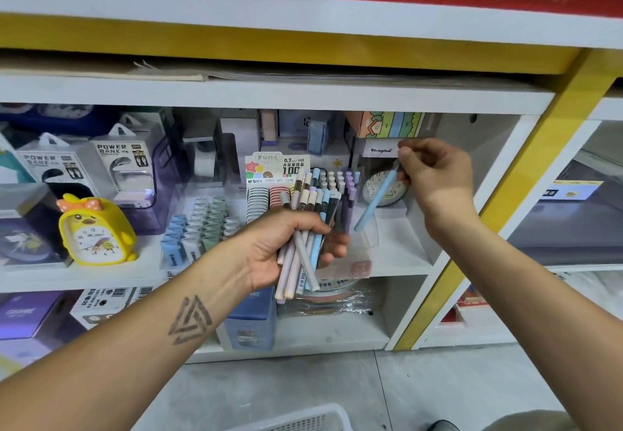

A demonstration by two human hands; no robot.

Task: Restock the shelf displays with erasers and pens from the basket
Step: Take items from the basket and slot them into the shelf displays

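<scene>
White shelving with yellow trim fills the background, its compartments (397, 248) crowded with stationery under a red banner. At its middle, the left hand (286, 245) is curled tightly round a bundle of pens (305, 228), pastel barrels in pink, cream, blue and brown fanned upward with their ends sticking out below the palm. To the right and higher, the right hand (435, 171) pinches the top end of a single light-blue pen (377, 203) between thumb and fingers, so the pen hangs slanted with its lower tip over a clear plastic display holder (365, 238) on the shelf. Just behind the bundle, a tiered rack (340, 181) holds upright pens with white, grey and lilac caps in rows, and beside it a lead-refill display (269, 191) keeps round cases in grey and pink stacks below a printed card. Further left, a clear tray (199, 231) contains rows of small blue, white and green packets. A yellow duck alarm clock (96, 231) stands near power bank boxes (111, 164) at the far left. At the bottom edge, the rim of a white mesh basket (303, 419) sits on the grey floor; what it holds cannot be seen.
</scene>
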